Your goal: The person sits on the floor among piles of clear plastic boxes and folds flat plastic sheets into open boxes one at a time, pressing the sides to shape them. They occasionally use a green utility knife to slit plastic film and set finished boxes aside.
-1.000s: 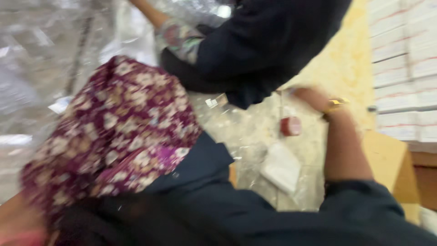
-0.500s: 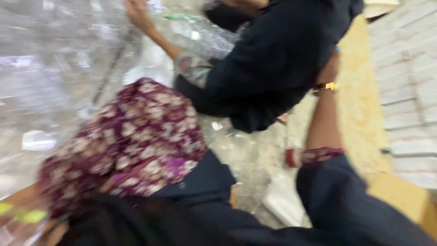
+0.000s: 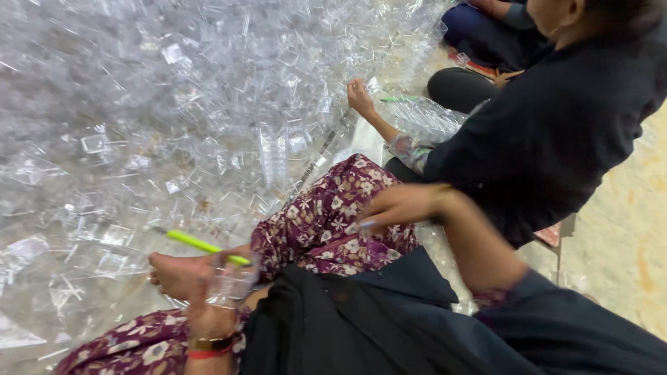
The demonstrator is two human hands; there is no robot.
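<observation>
My left hand, with a watch and red band at the wrist, holds a small clear plastic box and a yellow-green stick beside my bare foot. My right hand hovers over my raised knee in maroon floral trousers, its fingertips pinched on a small pale clear piece. A huge heap of clear plastic boxes and lids covers the floor in front of me.
A co-worker in dark clothes sits close on my right, with a hand reaching into the heap. Another green stick lies near that person's knee. Bare wooden floor shows at the right.
The view has swung left onto the plastic heap. My right hand came back from the floor on the right to above my knee. My left hand with the box and stick is now in view.
</observation>
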